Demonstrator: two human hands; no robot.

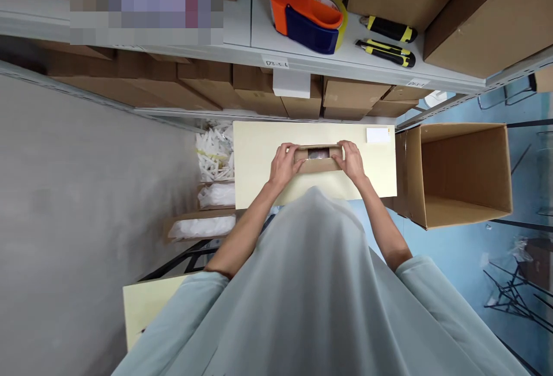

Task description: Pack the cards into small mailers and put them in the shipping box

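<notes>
A small cardboard box (318, 166) stands on the pale yellow table (256, 160) in front of me. Between its partly folded flaps a gap shows something dark and shiny inside, too small to name. My left hand (284, 164) grips the box's left end, thumb on the near flap and fingers along the far edge. At the right end my right hand (351, 162) holds it the same way, its thumb on the near side. A white paper slip (377, 135) lies on the table right of that hand.
A large open carton (466, 174) stands right of the table. The shelf (254, 30) above bears an orange and blue tape dispenser (306, 22), two utility knives (386, 42) and boxes. Left of the table are white packing scraps (216, 151) and white bags (203, 226).
</notes>
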